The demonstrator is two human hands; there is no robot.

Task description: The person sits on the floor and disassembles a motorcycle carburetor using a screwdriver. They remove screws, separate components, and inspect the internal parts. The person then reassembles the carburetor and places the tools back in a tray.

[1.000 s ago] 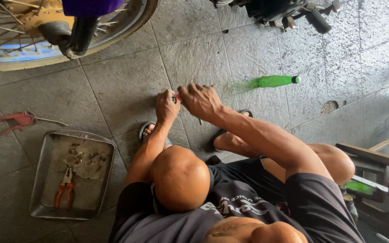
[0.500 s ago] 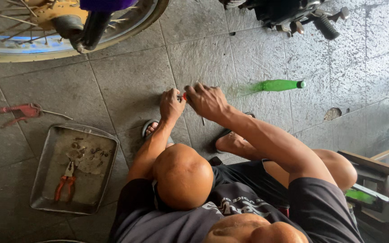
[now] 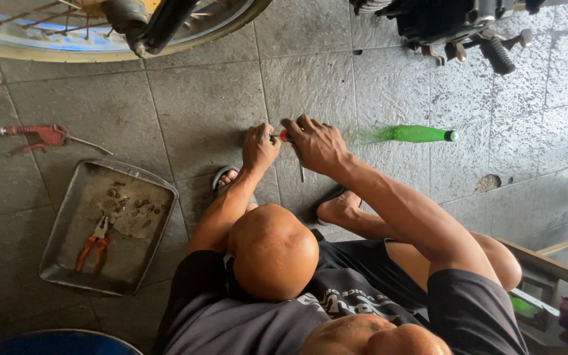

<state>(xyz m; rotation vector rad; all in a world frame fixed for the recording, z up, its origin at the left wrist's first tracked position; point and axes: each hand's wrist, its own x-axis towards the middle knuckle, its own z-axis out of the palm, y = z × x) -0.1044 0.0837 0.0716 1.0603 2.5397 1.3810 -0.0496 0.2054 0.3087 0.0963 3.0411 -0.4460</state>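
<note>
A small tool with a red handle (image 3: 284, 136) is gripped between the left hand (image 3: 260, 147) and the right hand (image 3: 315, 144), low over the paved floor (image 3: 198, 105), ahead of the sandalled feet. Both hands are curled shut around it; only the red end shows between them, and what the left fingers pinch cannot be told. A thin metal shaft (image 3: 302, 173) shows below the right hand, so the long axis seems to run toward the squatting person, though the tip is hidden. A slip could be caused by the cramped two-handed grip: the tool could jab a finger or drop onto the floor. Small parts could roll away, being well apart from the metal tray (image 3: 60, 217) with the pliers (image 3: 93, 242).
</note>
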